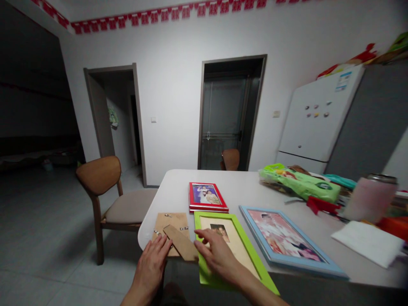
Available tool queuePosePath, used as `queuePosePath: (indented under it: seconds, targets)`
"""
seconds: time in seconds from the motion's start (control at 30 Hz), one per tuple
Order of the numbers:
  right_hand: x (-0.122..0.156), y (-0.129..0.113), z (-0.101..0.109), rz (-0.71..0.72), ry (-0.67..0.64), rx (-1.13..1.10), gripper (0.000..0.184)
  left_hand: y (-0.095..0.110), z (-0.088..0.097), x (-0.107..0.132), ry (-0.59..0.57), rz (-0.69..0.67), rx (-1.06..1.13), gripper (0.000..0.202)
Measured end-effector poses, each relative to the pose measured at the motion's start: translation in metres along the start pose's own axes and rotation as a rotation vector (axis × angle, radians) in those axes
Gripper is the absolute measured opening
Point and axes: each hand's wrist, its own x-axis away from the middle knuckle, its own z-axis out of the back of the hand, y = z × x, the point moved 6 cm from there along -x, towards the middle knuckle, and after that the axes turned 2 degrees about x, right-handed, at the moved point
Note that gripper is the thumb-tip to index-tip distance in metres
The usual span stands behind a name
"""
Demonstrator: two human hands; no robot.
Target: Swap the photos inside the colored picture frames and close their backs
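Evidently both hands lay flat and unclenched: left hand (152, 264) on the frame backing board (171, 230), right hand (216, 252) at three o'clock on the green photo frame (237, 248); overhanging the table (178, 187) edge, either could slip off.

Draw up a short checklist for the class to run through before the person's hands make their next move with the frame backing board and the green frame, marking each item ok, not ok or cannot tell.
1. Left hand rests on the backing board: ok.
2. Right hand lies on the green frame: ok.
3. Board's stand flap lies flat: not ok, it looks lifted.
4. Board fully on the table: cannot tell, it sits at the edge.
5. Red frame and blue frame lie apart from both hands: ok.
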Motion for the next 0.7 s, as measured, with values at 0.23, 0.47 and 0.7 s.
queuePosePath:
  seconds: [0.23,0.47,0.7]
  targets:
    - [-0.001,-0.026,-0.002,0.057,0.067,-0.053,0.034,0.029,0.037,-0.009,0.365,-0.218,-0.048,0.043]
    - [0.047,0.013,0.049,0.114,0.23,0.087,0.033,0.101,0.048,-0.017,0.359,-0.337,0.007,0.031]
    - [0.096,0.072,0.073,0.035,0.287,0.19,0.035,0.153,0.005,-0.019,0.158,-0.36,0.243,0.028]
